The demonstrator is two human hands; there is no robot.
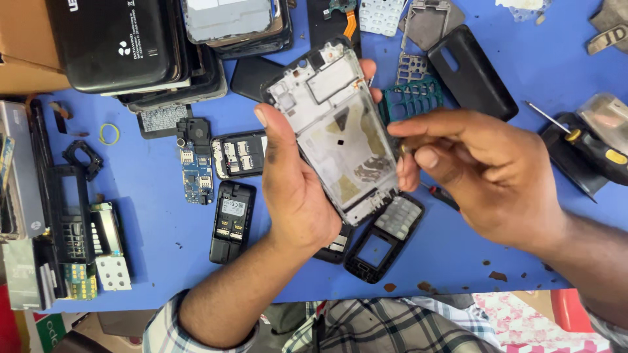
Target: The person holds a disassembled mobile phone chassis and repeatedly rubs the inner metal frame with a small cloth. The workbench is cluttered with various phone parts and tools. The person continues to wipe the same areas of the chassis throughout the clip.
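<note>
A stripped smartphone middle frame of silver metal with a black rim (340,131) is held above the blue desk (157,222), tilted with its top end away from the person and its inner side facing up; the left hand (294,189) grasps it from the left edge, thumb lying along the near side and fingertips showing past the far upper edge. The right hand (484,170) is just beside the frame's right edge, fingers curled and pinched together on something small at the rim; what it pinches cannot be made out. Both forearms come in from below, the left sleeve checked. Under the frame lies a black keypad phone front cover with grey keys (383,238), partly hidden by the hands. Left of the left hand lie a black phone back with a battery bay (232,222), a blue circuit board (195,173) and a yellow rubber ring (109,134). A green keypad frame (412,98) and a black plastic back cover (471,72) lie beyond the right hand, and a black-and-yellow screwdriver (582,140) to its right
</note>
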